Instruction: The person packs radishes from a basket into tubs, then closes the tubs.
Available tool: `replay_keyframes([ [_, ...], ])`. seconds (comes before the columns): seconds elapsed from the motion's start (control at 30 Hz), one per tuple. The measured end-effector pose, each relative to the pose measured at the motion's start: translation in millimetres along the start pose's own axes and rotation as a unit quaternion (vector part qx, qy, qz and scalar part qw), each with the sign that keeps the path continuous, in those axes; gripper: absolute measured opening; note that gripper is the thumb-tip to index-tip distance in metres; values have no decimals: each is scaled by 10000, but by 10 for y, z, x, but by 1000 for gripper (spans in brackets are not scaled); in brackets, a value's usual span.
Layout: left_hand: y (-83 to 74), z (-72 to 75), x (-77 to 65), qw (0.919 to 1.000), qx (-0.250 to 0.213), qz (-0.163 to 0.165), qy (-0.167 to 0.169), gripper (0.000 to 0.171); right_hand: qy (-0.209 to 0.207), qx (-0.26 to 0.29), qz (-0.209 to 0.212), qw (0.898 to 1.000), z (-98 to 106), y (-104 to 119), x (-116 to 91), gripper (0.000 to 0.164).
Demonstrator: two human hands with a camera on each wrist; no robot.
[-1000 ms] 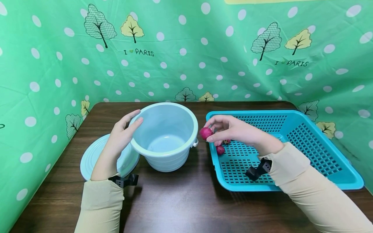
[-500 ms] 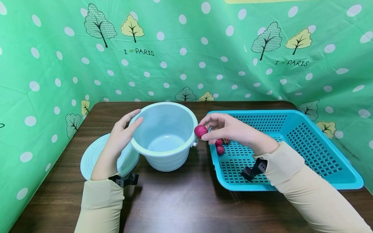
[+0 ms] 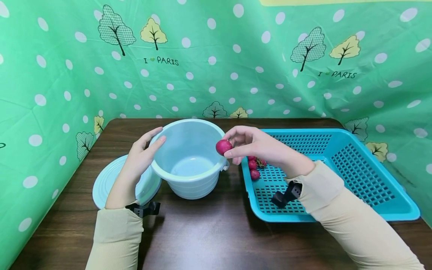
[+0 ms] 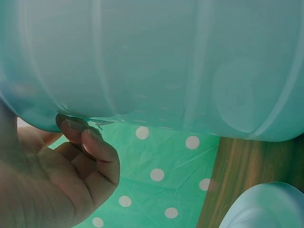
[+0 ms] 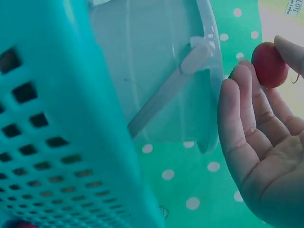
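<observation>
A light blue bucket [image 3: 192, 187] stands upright in the middle of the table in the head view. At its left rim my left hand [image 3: 143, 155] grips the edge with thumb and fingers; in the left wrist view the fingers [image 4: 102, 149] curl at the rim beside the bucket wall [image 4: 152, 61]. My right hand [image 3: 258, 146] pinches a red radish [image 3: 224, 147] between thumb and fingertips, overlapping the bucket's right rim in the head view. The right wrist view has this radish [image 5: 269, 65] raised beside the rim. Several more radishes [image 3: 254, 174] lie at the basket's left end.
A blue perforated basket [image 3: 290, 217] occupies the right of the dark wooden table [image 3: 202, 240]. Left of the bucket lies a round light blue lid [image 3: 108, 183], partly behind my left forearm. The bucket's handle [image 5: 164, 97] hangs down its side. Green dotted cloth [image 3: 216, 75] hangs behind.
My right hand has carried the radish leftward and slightly up, from the basket's left edge to the bucket's right rim. More radishes in the basket are now uncovered. The left hand stays put.
</observation>
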State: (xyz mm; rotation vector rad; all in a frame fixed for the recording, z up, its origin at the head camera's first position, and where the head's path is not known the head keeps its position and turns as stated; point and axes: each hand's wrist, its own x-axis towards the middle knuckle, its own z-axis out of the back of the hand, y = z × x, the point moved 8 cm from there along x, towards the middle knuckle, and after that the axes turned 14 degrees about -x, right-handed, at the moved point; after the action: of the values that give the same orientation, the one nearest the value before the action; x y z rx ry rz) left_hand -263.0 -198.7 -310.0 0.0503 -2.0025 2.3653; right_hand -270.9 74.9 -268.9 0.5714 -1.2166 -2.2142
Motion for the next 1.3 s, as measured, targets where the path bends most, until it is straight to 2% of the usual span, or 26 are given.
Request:
replay_keyframes([
  [0.23, 11, 3, 3, 10000, -30, 10, -6, 60, -42, 192, 196, 9996, -57, 205, 89, 35],
  [0.4, 16, 2, 9, 10000, -34, -7, -5, 61, 27, 402, 94, 9991, -120, 273, 150, 35],
  [0.67, 37, 0, 15, 10000, 2, -6, 22, 60, -9, 400, 34, 9992, -201, 338, 252, 35],
  [0.83, 43, 1, 15, 10000, 3, 3, 22, 60, -37, 566, 2, 9984, -259, 329, 351, 36],
  [1.07, 52, -9, 15, 10000, -43, 67, 11, 60, 132, 954, -83, 9953, -384, 268, 520, 33],
  [1.3, 54, 1, 10, 10000, 0, 44, -25, 60, 258, 978, -143, 9948, -465, 260, 598, 34],
])
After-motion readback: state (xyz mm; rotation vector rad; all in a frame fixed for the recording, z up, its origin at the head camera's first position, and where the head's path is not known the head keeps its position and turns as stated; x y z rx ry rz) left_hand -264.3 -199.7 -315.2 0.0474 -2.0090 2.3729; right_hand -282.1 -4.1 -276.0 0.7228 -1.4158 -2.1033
